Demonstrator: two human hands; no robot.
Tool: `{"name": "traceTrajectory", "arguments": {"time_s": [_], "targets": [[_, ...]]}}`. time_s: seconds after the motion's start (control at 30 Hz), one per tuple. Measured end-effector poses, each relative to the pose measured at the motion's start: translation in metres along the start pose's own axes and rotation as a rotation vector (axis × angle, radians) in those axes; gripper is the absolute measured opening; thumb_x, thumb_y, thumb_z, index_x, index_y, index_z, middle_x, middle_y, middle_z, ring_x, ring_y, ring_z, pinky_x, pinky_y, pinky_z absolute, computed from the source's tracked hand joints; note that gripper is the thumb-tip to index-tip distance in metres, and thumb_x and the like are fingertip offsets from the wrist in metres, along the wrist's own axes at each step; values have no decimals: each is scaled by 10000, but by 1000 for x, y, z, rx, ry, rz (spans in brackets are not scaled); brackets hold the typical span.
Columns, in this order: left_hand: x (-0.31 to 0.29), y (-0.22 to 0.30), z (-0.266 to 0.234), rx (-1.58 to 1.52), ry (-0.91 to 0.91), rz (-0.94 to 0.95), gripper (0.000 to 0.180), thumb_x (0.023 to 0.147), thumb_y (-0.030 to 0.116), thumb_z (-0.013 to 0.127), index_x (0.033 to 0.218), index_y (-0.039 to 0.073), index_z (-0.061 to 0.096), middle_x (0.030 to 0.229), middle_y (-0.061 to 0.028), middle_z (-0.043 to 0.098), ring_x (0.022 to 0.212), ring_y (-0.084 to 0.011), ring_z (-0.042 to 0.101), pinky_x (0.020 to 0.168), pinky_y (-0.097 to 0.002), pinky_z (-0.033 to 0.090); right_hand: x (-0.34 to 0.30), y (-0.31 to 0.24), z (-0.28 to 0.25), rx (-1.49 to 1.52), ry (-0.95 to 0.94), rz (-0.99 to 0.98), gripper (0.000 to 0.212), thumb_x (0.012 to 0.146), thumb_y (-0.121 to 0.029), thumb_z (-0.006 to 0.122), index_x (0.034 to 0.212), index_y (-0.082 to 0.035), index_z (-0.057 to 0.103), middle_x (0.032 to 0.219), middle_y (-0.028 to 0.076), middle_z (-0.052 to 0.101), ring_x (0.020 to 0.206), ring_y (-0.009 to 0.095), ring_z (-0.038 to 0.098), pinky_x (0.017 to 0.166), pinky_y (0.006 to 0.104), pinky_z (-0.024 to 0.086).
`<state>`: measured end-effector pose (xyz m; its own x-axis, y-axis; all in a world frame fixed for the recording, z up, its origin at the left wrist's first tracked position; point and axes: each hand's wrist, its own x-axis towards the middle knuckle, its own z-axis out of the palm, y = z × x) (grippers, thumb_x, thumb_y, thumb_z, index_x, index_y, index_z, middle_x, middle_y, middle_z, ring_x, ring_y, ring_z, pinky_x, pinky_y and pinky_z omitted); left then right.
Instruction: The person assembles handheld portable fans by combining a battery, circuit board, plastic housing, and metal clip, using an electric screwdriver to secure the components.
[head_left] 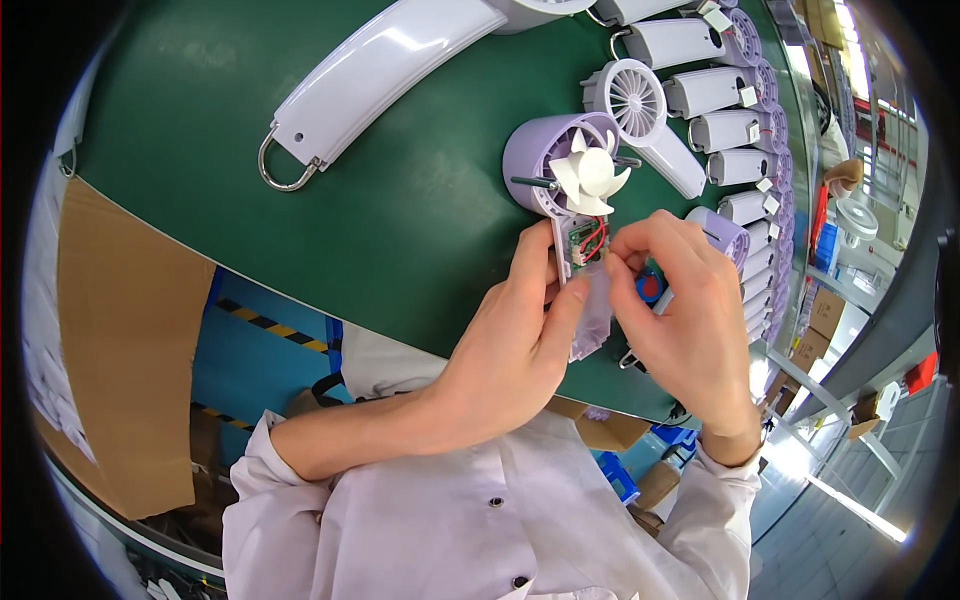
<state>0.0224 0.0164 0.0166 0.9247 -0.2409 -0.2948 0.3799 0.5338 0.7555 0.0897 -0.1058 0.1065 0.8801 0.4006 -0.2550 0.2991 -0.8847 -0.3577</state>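
The fan (578, 200) lies at frame centre, its long axis running from the round head down to the open handle, which the left hand (510, 335) pinches from the left and the right hand (680, 310) fingers pinch from the right, equally near.

I see through one head-worn fisheye camera, looking steeply down and close onto the green worktable (400, 220). My forearms enter from the lower edge, and straight edges bend near the rim.
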Motion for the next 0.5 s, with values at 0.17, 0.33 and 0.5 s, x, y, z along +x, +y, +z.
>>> {"name": "traceTrajectory", "arguments": {"time_s": [0.17,0.33,0.5], "targets": [[0,4,-2,115,8,14,309,1027,57,441,1306,-29,341,951,-174,629,769,-238,614,697,-379,470,-2,5,-2,64,-3,2,83,821,6,682,874,21,620,790,88,630,756,205,608,679,299,467],[0,9,0,30,11,-7,277,1030,68,444,1275,-29,357,908,-166,628,743,-234,610,681,-377,465,-3,11,-7,201,-10,86,78,842,-24,686,895,13,643,790,83,653,730,202,635,682,310,478],[-1,3,-1,-9,10,-14,276,1032,73,444,1273,-31,357,884,-153,625,718,-224,598,657,-371,455,-2,9,-9,268,-2,124,72,829,-10,686,888,11,650,778,66,642,724,160,615,675,291,473]]}}
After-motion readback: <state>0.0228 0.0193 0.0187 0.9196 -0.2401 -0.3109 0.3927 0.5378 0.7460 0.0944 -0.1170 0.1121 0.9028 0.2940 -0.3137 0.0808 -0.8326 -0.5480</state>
